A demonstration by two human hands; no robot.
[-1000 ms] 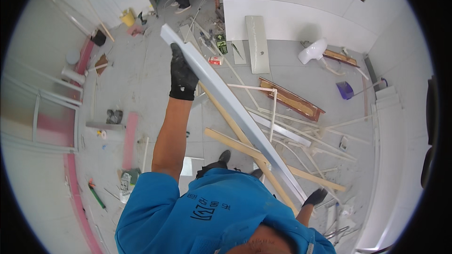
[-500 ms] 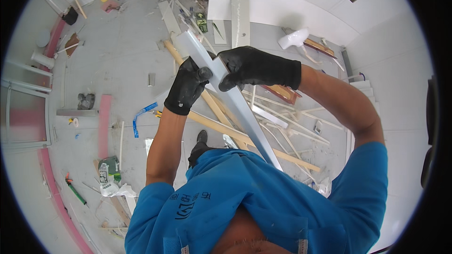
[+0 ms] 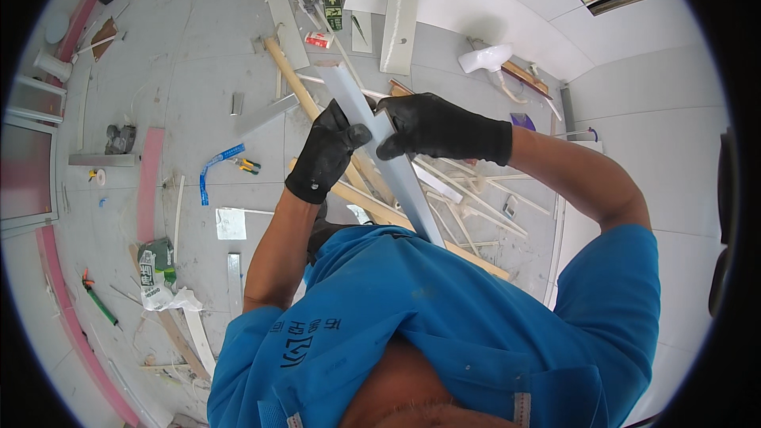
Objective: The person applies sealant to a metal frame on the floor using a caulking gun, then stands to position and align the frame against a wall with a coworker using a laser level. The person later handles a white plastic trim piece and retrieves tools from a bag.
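Both my hands wear black work gloves and are closed on a long pale grey trim strip (image 3: 349, 95). It slants from beyond my hands back toward my waist. My left hand (image 3: 326, 154) grips its left edge, thumb on top. From the other side my right hand (image 3: 444, 128) pinches it, thumb on its face. Beside my right thumb a small squared pale piece (image 3: 384, 122) juts from the strip's edge; whether it is loose or joined I cannot tell. The strip's near end is hidden by my blue shirt.
Wooden battens (image 3: 292, 79) and thin white strips (image 3: 483, 210) litter the floor below. Pliers (image 3: 247, 166) lie by a blue strip (image 3: 212, 166) at left, near a pink strip (image 3: 151, 182). A white washbasin (image 3: 485, 58) rests at the far right. Pale wall panels (image 3: 634, 127) rise at right.
My view has shifted, so the floor items sit farther left. The strip and both hands appear slightly lower and to the right, with the grip unchanged. The pliers show more fully.
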